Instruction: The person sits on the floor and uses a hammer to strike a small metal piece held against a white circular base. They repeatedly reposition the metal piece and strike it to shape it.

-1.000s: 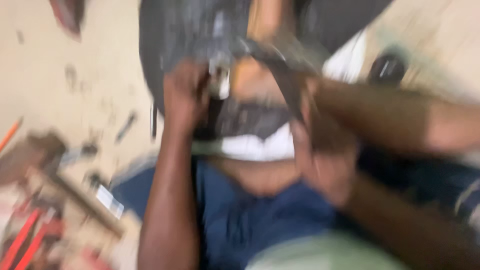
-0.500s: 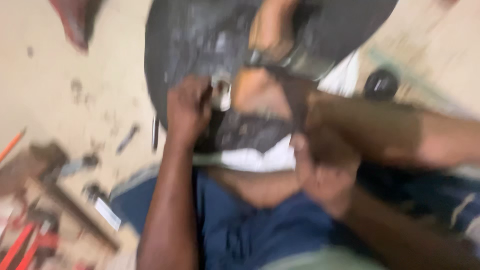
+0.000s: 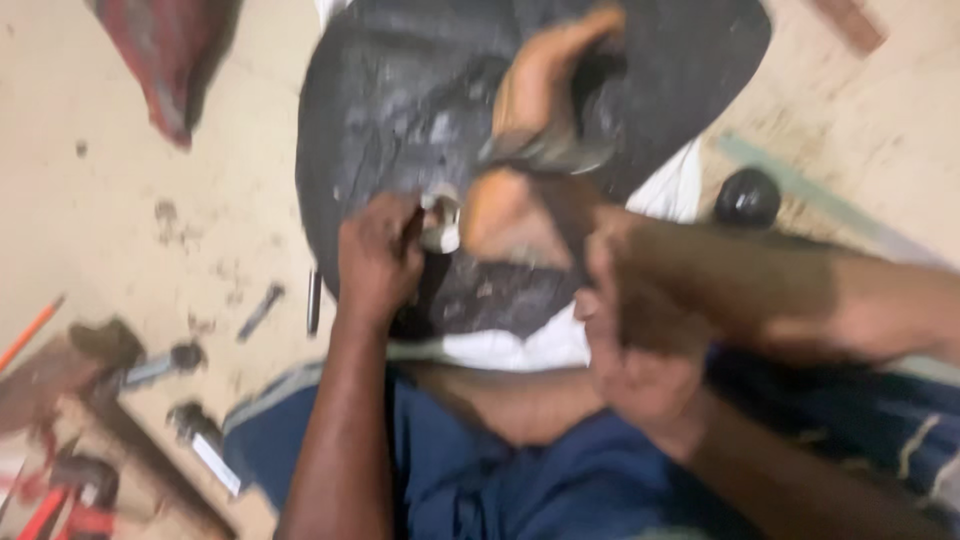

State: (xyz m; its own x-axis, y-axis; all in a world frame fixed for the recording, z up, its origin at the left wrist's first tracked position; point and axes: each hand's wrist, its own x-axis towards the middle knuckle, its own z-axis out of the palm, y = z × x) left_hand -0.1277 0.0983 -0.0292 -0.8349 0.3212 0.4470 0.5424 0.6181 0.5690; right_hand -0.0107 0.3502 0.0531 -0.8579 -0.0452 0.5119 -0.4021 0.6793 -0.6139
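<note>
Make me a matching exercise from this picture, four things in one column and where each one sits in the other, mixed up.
Things:
1. red cloth
2. black ball
3. small whitish piece
4. red-handled tools

Places:
A. bottom left corner of the floor
B. at the left hand, on the dark round slab
C. top left, on the floor
D. on the floor right of the slab

Pairs: 1-C, 2-D, 3-B, 4-A
</note>
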